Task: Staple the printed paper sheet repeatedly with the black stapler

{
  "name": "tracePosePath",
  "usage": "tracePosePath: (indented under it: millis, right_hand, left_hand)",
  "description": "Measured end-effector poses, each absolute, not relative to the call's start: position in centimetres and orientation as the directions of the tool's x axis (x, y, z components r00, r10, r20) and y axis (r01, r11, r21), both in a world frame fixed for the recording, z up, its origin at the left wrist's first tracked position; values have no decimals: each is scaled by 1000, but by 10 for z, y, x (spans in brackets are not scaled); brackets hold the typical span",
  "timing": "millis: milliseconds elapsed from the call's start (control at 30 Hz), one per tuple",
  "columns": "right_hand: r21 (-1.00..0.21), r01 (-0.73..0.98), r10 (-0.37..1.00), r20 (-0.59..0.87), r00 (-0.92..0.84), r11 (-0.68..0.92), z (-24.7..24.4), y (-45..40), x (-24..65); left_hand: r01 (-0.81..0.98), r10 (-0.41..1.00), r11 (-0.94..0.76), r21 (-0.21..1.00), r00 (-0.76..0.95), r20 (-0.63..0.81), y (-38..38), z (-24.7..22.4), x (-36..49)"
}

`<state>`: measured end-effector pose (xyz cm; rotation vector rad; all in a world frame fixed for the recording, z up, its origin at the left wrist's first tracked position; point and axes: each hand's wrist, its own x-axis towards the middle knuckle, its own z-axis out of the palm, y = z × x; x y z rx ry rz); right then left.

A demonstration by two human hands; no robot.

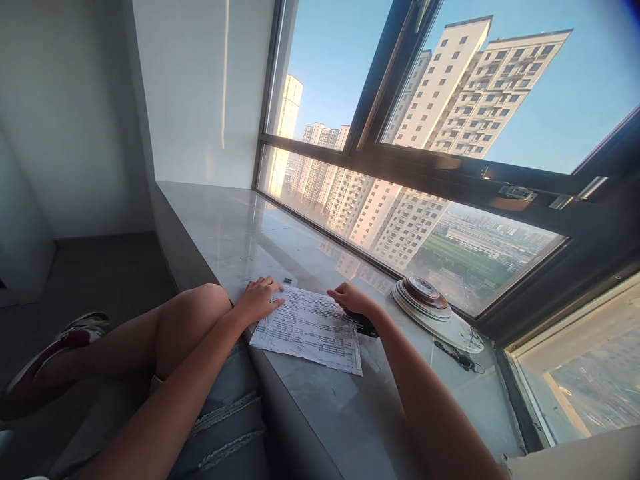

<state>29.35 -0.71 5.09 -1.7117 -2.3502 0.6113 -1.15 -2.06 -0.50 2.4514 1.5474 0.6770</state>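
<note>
A printed sheet of paper (pixel 313 330) with dense lines of text and slightly ragged edges lies flat on the grey marble-look sill. My left hand (pixel 261 299) rests on its upper left corner, fingers spread and lying on the page. At the upper right edge of the sheet, my right hand (pixel 353 299) is closed with its fingers curled; anything inside it is hidden. Under my right wrist, partly covered, is a flat black object (pixel 364 325) whose kind I cannot tell. Just beyond the paper's top edge sits a small dark piece (pixel 288 281), too small to name.
A stack of plates (pixel 425 300) stands by the window at right, with a dark cord or cable (pixel 460 358) beside it. The window frame (pixel 360 150) borders the sill (pixel 225 227). My bent knee (pixel 200 307) is against the sill's front edge at left.
</note>
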Motion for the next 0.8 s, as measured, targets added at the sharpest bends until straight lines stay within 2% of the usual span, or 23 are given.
tracePosePath:
  millis: [233, 667, 800]
  right_hand:
    - [-421, 872, 947, -84, -309, 248, 48, -4, 291]
    - [-322, 905, 943, -87, -322, 280, 42, -3, 288]
    - [-336, 899, 937, -108, -332, 280, 43, -4, 289]
  left_hand:
    - [806, 886, -457, 377, 374, 276, -20, -6, -13]
    - [809, 888, -451, 376, 366, 278, -22, -3, -12]
    - [809, 891, -447, 381, 362, 274, -22, -3, -12]
